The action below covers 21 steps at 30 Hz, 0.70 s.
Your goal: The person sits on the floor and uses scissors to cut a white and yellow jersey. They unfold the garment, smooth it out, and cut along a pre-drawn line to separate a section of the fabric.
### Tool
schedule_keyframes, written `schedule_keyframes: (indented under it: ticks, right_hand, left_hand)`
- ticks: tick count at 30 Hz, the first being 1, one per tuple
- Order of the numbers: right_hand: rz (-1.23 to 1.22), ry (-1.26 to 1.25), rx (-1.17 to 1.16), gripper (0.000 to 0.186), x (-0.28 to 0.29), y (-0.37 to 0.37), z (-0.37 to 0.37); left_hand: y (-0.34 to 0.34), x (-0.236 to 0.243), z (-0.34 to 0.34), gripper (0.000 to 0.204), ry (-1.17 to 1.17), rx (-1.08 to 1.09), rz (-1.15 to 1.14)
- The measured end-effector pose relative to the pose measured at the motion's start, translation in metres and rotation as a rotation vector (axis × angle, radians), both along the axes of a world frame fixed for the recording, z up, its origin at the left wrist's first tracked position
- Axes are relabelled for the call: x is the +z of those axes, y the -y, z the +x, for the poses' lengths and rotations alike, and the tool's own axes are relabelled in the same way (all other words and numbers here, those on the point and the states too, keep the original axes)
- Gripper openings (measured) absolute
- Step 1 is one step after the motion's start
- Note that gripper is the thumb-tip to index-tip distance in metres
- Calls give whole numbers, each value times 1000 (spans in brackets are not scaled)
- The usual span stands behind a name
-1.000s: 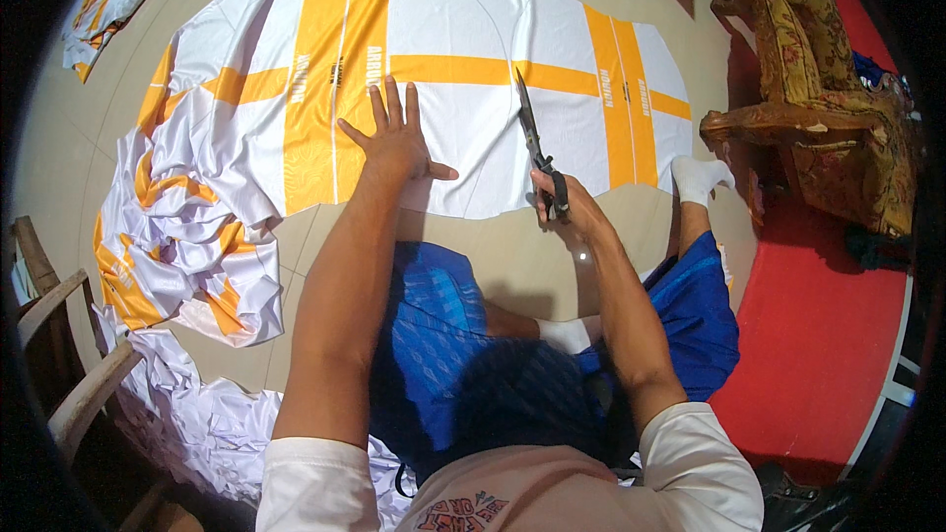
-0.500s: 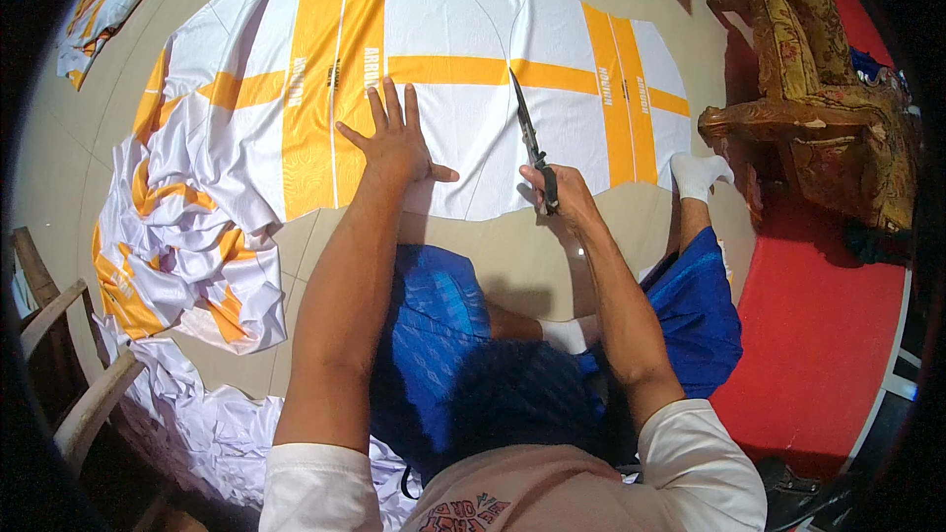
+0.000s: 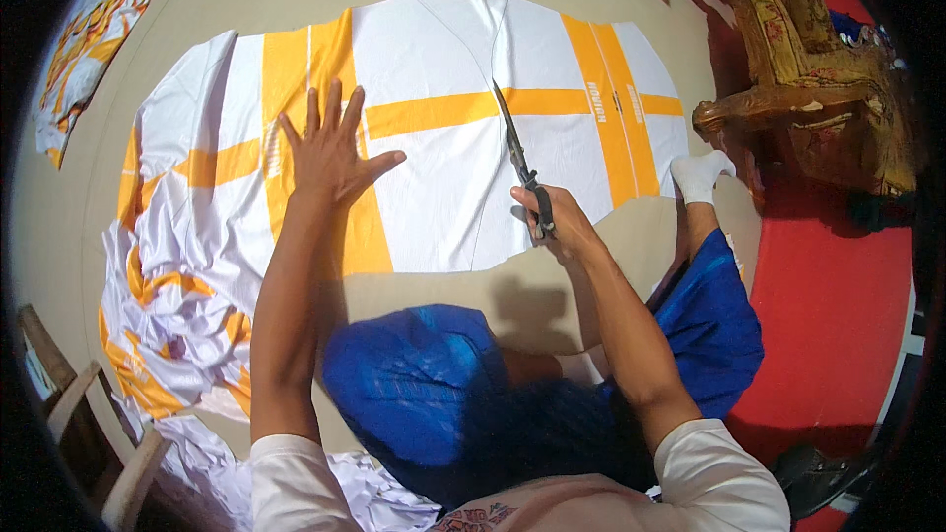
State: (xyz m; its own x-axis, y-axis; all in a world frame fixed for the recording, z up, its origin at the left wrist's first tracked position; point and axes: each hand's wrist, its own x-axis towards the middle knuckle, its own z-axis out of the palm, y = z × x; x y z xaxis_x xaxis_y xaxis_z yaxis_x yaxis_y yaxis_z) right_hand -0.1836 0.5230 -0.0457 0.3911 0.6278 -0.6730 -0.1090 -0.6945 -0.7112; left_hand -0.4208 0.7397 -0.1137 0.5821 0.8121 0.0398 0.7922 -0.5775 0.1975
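My left hand (image 3: 330, 158) lies palm down with fingers spread on a white cloth panel (image 3: 434, 197) with orange bands, spread over the floor, across the wide orange band at its left. My right hand (image 3: 557, 217) grips black scissors (image 3: 516, 153) over the middle of the panel, blades pointing away from me, tips at a thin curved line on the white fabric near the horizontal orange stripe. Beside the panel's left end is a crumpled heap (image 3: 177, 305) of white and orange cloth.
Carved seats with patterned upholstery (image 3: 818, 108) stand at upper right, beside red flooring (image 3: 813, 315). More cloth (image 3: 103, 34) lies at upper left, white cloth (image 3: 207, 463) at lower left near wooden bars (image 3: 79, 404). My legs in blue cloth (image 3: 404, 365) are bent below the panel.
The view has shifted, so the panel sits lower and farther left. My left hand has moved left and up across the cloth; the scissor tips are slightly farther along the line.
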Motion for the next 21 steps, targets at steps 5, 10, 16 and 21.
schedule_keyframes:
  ticks: [5, 10, 16, 21]
  right_hand:
    - [-34, 210, 52, 42, -13, 1, -13]
    - [-6, -56, -96, 37, -11, -3, -15]
    - [-72, -68, -80, 38, -11, -24, -10]
    - [-45, -21, -95, 41, -7, -33, -13]
  left_hand:
    - [1, 7, -3, 114, 32, 21, -27]
    - [-3, 7, -2, 115, 53, 19, -51]
    - [-4, 7, -4, 116, 44, 37, -74]
    - [-6, 8, -4, 110, 81, 20, -66]
